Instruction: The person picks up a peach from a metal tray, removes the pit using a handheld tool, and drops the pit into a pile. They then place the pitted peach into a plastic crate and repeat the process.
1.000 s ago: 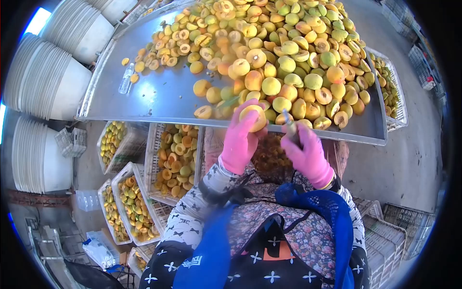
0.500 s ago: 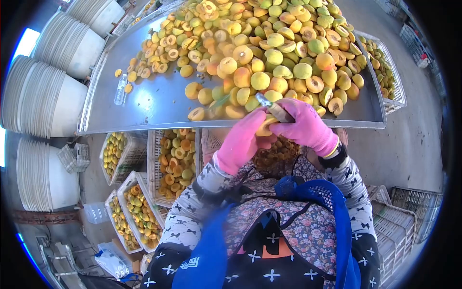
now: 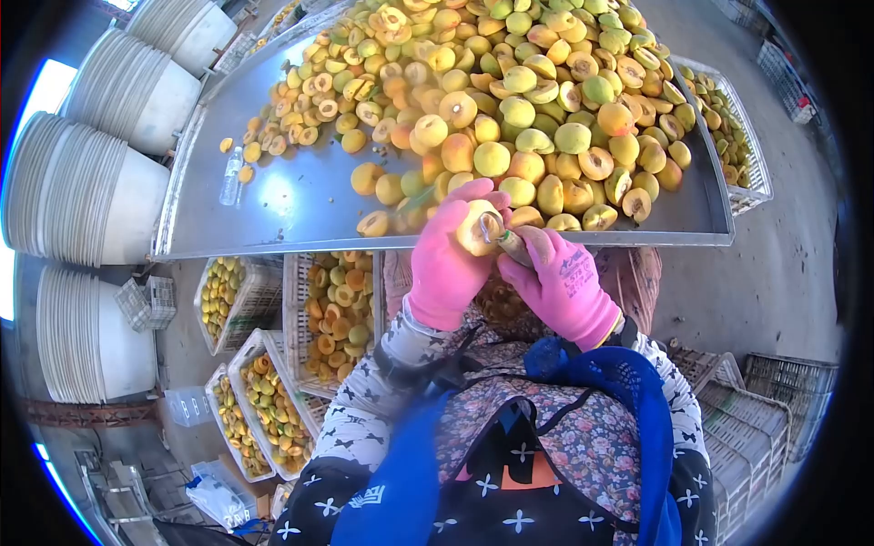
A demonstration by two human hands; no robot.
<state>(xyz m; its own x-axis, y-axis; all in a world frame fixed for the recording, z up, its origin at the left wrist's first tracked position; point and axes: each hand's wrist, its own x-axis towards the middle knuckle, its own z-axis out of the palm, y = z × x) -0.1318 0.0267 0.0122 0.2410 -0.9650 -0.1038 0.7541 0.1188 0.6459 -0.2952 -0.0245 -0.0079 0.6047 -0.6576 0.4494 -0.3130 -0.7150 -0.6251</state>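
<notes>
My left hand (image 3: 446, 278), in a pink glove, is closed around a yellow peach half (image 3: 470, 235) with its cut face turned up. In my right hand (image 3: 569, 284), also pink-gloved, is a pitting knife (image 3: 514, 247) with a curved metal end. That metal end sits against the middle of the cut face, where the pit lies. Both hands are at the near edge of a metal table (image 3: 309, 214). Just beyond them is a large heap of peach halves (image 3: 519, 114), some cut side up.
A plastic bottle (image 3: 231, 177) lies on the table's left part. Crates of peaches (image 3: 332, 309) stand below the near edge, with another crate (image 3: 737, 136) at the right. Stacked white tubs (image 3: 82, 187) line the left side. More crates (image 3: 742, 437) are stacked at the lower right.
The peach half has turned so its cut face shows. My right hand has moved down, and the knife's metal end has gone from pointing up and away to resting at the pit.
</notes>
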